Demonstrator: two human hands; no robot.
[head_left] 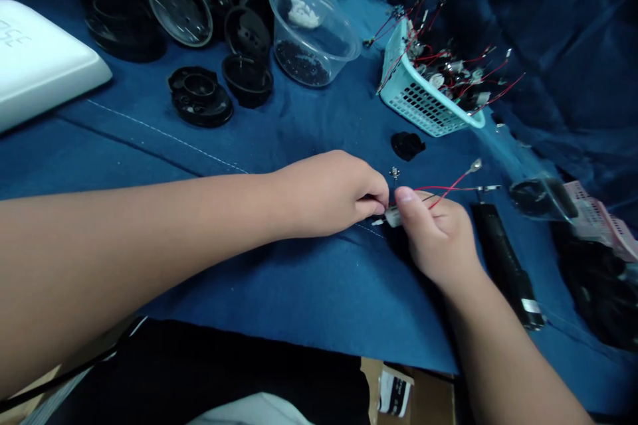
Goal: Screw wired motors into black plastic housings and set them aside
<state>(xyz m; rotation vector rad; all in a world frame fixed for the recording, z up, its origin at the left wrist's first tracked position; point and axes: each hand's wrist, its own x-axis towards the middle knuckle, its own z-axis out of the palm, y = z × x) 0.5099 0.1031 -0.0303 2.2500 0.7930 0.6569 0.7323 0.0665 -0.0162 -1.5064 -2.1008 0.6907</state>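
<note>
Head view: left hand [323, 196] and right hand [433, 239] are both pinched tight on a little white connector [393, 216] with red wires, right above the blue cloth on the table [239, 285]. Up top, a light-blue plastic basket [423, 96] is stuffed with red-wired bits [438, 66], and a clear plastic tub [304, 46] holds black beads [302, 63] plus a white lump [303, 13].

Soft, rather dim indoor light spreads evenly over the blue cloth [279, 292], leaving a gentle shadow beneath the right hand [438, 239] and small glare on the clear plastic tub [312, 36]. Wide-angle distortion bends the frame's edges, while the dark fabric folds [558, 33] sink into shade.
</note>
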